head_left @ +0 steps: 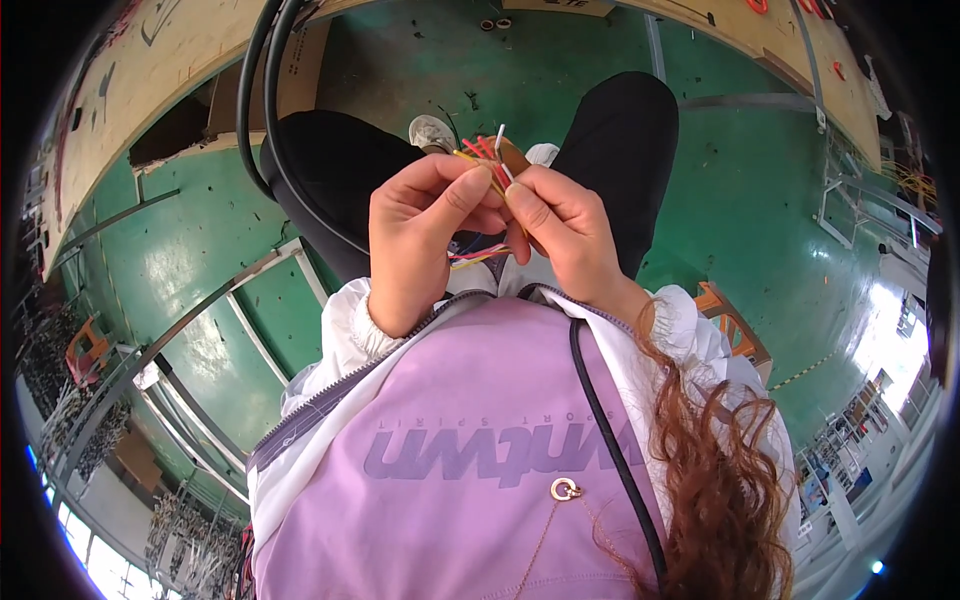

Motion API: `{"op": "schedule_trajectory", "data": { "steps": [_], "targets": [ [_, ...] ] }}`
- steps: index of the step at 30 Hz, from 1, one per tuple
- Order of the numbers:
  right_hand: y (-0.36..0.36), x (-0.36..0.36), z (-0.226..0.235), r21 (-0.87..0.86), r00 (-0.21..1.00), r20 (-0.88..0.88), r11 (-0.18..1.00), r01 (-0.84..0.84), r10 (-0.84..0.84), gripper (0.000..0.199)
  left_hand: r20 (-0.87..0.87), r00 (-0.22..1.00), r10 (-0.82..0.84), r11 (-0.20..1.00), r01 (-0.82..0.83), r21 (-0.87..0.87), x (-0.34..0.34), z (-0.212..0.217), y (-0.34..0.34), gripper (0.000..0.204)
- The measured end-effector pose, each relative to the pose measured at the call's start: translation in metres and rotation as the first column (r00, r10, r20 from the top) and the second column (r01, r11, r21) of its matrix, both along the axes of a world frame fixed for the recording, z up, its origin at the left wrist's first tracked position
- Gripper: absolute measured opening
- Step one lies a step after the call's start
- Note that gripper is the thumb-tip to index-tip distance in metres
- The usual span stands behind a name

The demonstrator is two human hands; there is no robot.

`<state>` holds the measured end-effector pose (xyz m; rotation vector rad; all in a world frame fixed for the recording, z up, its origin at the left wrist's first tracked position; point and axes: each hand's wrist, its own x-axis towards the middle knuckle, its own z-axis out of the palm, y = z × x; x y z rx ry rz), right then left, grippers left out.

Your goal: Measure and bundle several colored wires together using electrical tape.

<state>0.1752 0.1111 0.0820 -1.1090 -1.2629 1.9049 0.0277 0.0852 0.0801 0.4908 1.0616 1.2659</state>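
Note:
In front of my chest, above my lap, both hands work close together on a bundle of thin coloured wires (480,148). Red, yellow, orange and white wire ends poke up past the fingertips. My left hand (422,225) is closed, pinching the wires between thumb and forefinger. Closed as well, my right hand (570,225) pinches a white wire (507,172) beside the others. Below the fingers, more yellow and pink wires (480,256) run across between the hands. The fingers hide where the wires meet.
A thick black cable (272,140) loops down from the upper left over my left leg. Wooden boards (100,120) curve along the far and left sides. Metal frames (235,300) stand on the green floor to the left. An orange stool (735,325) is at my right.

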Motion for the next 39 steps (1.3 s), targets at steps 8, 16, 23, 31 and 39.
{"op": "schedule_trajectory", "data": {
  "steps": [8, 16, 23, 31, 39],
  "targets": [
    [-0.004, 0.0, -0.001, 0.033, 0.999, -0.018, 0.999, -0.038, 0.038, 0.021, 0.083, 0.996, -0.035, 0.997, 0.04, -0.06, -0.003, 0.003, -0.001, 0.008],
    [-0.005, 0.0, -0.002, 0.024, 0.998, -0.035, 0.998, -0.052, 0.052, 0.022, 0.125, 0.991, -0.037, 0.997, 0.044, -0.06, -0.002, 0.001, -0.001, 0.006],
    [0.007, 0.002, -0.004, -0.079, 0.985, -0.173, 0.996, -0.03, 0.016, 0.018, 0.048, 0.987, -0.151, 0.987, 0.147, 0.07, 0.002, -0.014, 0.009, 0.017],
    [0.024, -0.009, -0.015, 0.085, 0.997, 0.07, 0.995, -0.048, 0.042, 0.028, -0.261, 0.965, -0.035, 0.966, 0.1, 0.238, -0.001, -0.01, 0.034, 0.011],
    [0.181, 0.031, 0.111, 0.542, 0.992, 0.094, 0.84, 0.02, -0.084, 0.013, -0.001, 0.997, -0.077, 0.981, 0.076, 0.177, -0.027, 0.007, 0.049, 0.03]
  ]
}}
